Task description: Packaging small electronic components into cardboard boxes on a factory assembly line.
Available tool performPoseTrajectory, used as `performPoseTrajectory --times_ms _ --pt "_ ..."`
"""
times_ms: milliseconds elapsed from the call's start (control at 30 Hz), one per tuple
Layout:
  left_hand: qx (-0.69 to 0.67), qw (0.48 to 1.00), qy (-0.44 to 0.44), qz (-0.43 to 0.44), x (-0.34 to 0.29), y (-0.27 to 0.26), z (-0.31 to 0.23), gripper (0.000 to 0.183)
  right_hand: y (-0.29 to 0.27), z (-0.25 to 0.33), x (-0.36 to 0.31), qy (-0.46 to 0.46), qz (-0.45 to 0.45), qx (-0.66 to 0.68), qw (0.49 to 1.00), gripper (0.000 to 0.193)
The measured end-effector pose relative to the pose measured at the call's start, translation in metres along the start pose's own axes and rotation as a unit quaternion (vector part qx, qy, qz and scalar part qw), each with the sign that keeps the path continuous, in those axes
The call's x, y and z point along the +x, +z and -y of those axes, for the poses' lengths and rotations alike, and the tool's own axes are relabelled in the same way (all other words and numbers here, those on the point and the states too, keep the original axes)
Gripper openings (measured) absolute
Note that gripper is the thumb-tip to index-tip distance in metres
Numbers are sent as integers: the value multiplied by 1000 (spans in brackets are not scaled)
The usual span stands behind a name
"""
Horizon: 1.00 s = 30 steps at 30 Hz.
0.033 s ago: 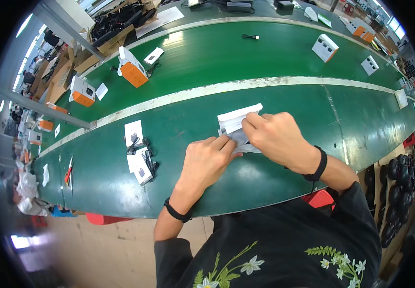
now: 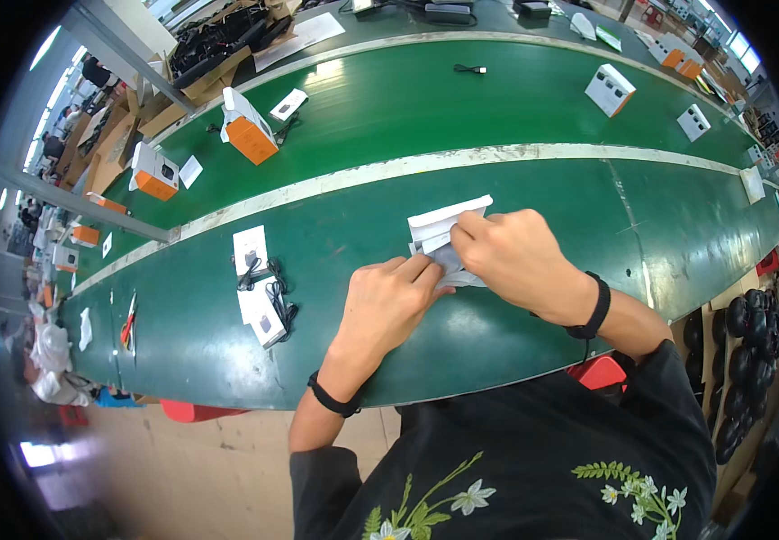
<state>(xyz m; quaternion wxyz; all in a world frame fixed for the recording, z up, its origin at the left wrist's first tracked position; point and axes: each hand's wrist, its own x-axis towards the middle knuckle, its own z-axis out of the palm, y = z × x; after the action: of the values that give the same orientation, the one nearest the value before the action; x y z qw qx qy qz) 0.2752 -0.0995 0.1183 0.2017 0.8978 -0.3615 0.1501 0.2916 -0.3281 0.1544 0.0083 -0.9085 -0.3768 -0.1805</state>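
Note:
In front of me at the table's middle is a small white carton (image 2: 448, 212) with its long flap raised on the far side. Greyish, film-like material (image 2: 446, 256) shows inside it. The fingers of my left hand (image 2: 389, 301) are closed on the carton's near left edge. My right hand (image 2: 517, 259) is closed in a pinch at its right part, fingertips by the raised flap; what exactly they grip is hidden behind the knuckles. Left of my hands lie a white card (image 2: 250, 241), a small white box (image 2: 269, 329) and coiled black cables (image 2: 279, 299).
Scissors with red handles (image 2: 128, 328) lie at the table's left end. Beyond a pale rail (image 2: 344, 184) runs a green conveyor belt (image 2: 389, 117) with white-and-orange boxes (image 2: 252, 135), another box (image 2: 610, 90) and a short black cable (image 2: 470, 68). A metal post (image 2: 74, 202) stands left.
My right hand has shifted very slightly left, at the raised flap. My left hand and the carton stay in place.

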Motion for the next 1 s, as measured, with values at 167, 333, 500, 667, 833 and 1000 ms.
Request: performPoseTrajectory --times_ms 167,333,500,667,833,1000 --pt "-18 999 18 -26 -5 1 8 26 21 7 14 16 32 0 999 12" --pt "-18 1000 1 -19 -6 1 16 26 23 11 19 28 -29 -9 999 13" --pt "-26 1000 4 -16 -7 2 17 24 30 12 16 11 24 -38 999 14" --pt "-35 999 16 -25 -3 3 17 23 31 10 8 29 68 -48 996 15" --pt "-41 999 3 -14 6 1 18 28 25 4 7 37 61 -59 996 16" --pt "-29 999 -13 -39 6 -3 11 26 -13 -65 15 169 -205 282 922 11"
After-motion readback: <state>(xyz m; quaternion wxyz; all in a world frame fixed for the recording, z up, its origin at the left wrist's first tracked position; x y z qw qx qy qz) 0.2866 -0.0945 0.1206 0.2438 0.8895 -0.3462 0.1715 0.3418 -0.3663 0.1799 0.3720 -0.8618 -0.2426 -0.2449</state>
